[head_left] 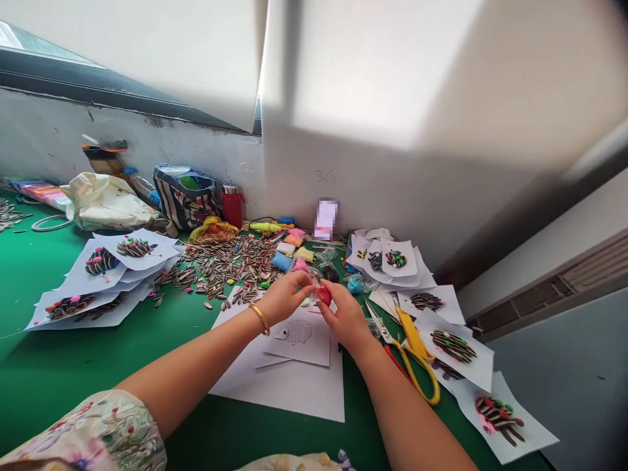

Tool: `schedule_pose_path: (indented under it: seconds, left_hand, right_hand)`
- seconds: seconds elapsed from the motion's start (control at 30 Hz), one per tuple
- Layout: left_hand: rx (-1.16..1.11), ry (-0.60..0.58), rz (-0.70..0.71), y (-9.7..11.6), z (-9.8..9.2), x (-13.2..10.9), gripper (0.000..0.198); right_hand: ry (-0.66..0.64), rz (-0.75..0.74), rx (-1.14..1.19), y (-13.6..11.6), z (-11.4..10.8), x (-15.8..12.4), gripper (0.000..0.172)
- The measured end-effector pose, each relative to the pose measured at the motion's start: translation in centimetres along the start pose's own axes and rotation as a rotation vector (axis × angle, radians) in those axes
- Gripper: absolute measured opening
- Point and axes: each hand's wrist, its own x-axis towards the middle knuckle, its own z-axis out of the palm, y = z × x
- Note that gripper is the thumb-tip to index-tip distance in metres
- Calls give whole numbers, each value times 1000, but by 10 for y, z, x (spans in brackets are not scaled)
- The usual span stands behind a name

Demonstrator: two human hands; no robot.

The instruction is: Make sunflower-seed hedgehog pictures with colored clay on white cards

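A red lump of modelling clay (324, 296) in clear plastic wrap is held up between my two hands. My left hand (285, 297), a gold bangle at its wrist, has its fingers closed on the wrap. From the other side, my right hand (346, 315) pinches the clay with thumb and fingers. Below them a paper with a printed hedgehog (297, 332) lies on a larger white sheet (289, 391). Striped sunflower seeds (220, 265) are heaped behind my left hand. Blocks of coloured clay (283, 261) sit just beyond my hands.
Yellow-handled scissors (412, 360) and a yellow cutter (411, 333) lie at the right. Papers with seed hedgehogs are stacked at the left (122, 278) and right (456, 350). Bags (186, 196), a red flask (232, 207) and a phone (326, 219) stand along the back.
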Motion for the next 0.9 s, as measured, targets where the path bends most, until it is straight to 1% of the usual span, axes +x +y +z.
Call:
schedule_pose_path:
  seconds: [0.1,0.17,0.23,0.3,0.4,0.53,0.73,0.9]
  left_hand:
    - [137,24,83,-6,-11,-23,20]
    - [194,10,120,-11,-14,-35,22]
    - [210,4,138,-16,-13,-42,24]
    - [171,28,142,-21,-11,-48,22]
    - [47,75,127,-26,-8,-53,16]
    - [-52,94,96,-30,-9,-57,11]
    - [21,97,117,-31,-11,-60,15]
    - [27,152,171,-31,-9,-60,15]
  right_hand:
    - [-61,-41,8,-15,4,-4,44]
    - [-94,-43,3,-22,7,-6,44]
    - [-119,-45,6,-26,9,-8,42]
    - [-135,-39,13,-28,11,-10,42]
    - [-151,-21,30,-29,13,-10,41]
    - [-172,-15,56,-32,14,-11,41]
    - [-188,-8,51,-37,14,-12,40]
    - [-190,-4,49,-38,14,-11,38]
